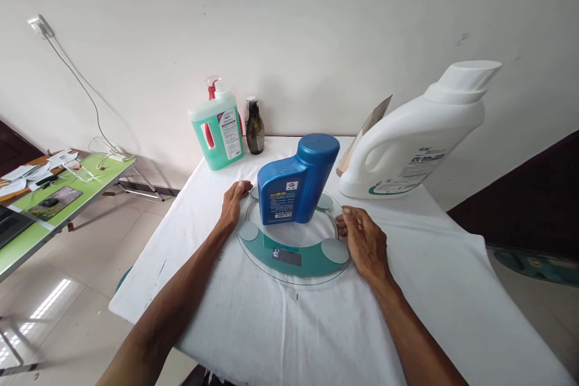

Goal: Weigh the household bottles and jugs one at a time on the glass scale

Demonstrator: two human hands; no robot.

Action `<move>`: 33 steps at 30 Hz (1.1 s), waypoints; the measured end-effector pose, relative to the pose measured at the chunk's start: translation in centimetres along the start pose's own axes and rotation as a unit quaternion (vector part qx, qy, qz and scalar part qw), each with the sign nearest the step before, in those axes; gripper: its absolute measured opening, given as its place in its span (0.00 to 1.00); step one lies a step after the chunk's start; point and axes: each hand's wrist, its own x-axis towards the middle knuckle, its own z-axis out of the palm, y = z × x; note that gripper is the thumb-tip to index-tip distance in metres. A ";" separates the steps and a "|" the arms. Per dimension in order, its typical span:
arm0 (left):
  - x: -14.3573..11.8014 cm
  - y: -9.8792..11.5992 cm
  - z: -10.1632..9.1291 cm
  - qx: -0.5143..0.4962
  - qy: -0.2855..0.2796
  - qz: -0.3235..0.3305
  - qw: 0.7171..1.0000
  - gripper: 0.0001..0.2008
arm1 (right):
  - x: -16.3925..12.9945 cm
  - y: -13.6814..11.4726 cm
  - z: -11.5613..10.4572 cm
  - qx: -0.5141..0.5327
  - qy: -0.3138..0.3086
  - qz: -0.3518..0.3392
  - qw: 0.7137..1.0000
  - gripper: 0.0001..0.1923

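A round glass bathroom scale point(257, 253) with a green band and a dark display lies on the white-clothed table. On it stands a blue plastic bottle point(312, 187), upright, with a wide round cap and a printed label. My left hand point(235, 202) grips the scale's left rim, fingers closed at the far edge. At the right rim, my right hand point(366, 242) is closed on the glass, its fingertips partly tucked at the edge. Neither hand touches the blue bottle.
A large white detergent jug point(407, 139) stands to the right, with a brown cardboard piece point(365, 126) behind it. Back left are a green liquid bottle point(208, 139) and a dark pump bottle point(256, 132). A green table point(97, 169) holds papers and a mouse.
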 end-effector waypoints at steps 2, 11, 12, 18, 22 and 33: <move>0.0 0.0 0.0 0.003 0.002 -0.001 1.000 0.35 | 0.1 0.0 0.1 0.003 0.000 0.002 1.000 0.32; 0.0 0.3 0.1 0.016 -0.001 0.001 1.000 0.35 | 0.1 0.3 0.1 0.003 0.005 -0.004 1.000 0.32; 0.0 0.3 0.1 0.017 -0.001 0.003 1.000 0.35 | 0.1 0.3 0.1 0.002 0.005 -0.006 1.000 0.32; 0.0 0.6 0.2 0.031 0.000 0.005 0.999 0.36 | 0.3 0.6 0.2 0.000 0.010 -0.014 1.000 0.33; -0.6 2.7 0.2 0.093 0.014 0.066 0.993 0.38 | 0.2 0.7 0.1 -0.001 0.009 -0.013 1.000 0.33; -3.0 7.4 1.7 0.062 0.011 0.151 0.987 0.36 | 0.1 0.5 0.1 0.012 0.004 -0.002 1.000 0.33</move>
